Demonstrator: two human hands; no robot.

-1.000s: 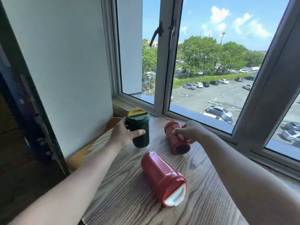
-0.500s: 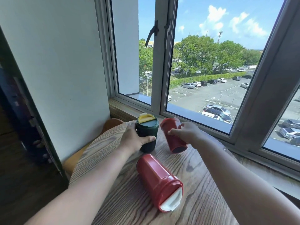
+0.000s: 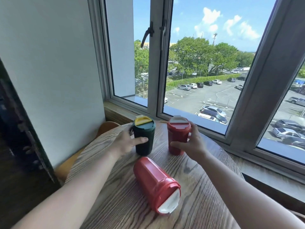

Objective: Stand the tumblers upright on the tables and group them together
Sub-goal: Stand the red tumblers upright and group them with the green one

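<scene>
A dark green tumbler [image 3: 144, 138] with a yellow lid flap stands upright at the far side of the round wooden table [image 3: 118, 204]. My left hand [image 3: 126, 142] wraps around its left side. Just to its right a red tumbler [image 3: 177, 136] with a white lid flap stands upright, and my right hand [image 3: 192, 142] grips it from the right. A second red tumbler [image 3: 155, 184] lies on its side in the middle of the table, its white-flapped lid pointing toward me.
The table's far edge sits close to the wooden window sill [image 3: 118, 111] and the window frame [image 3: 155, 63]. A white wall [image 3: 49, 71] stands to the left. A tan chair back [image 3: 107, 127] shows beyond the table's left edge.
My right hand has tipped the far red tumbler from lying on its side to upright. My left hand has moved the green tumbler toward the window, beside it.
</scene>
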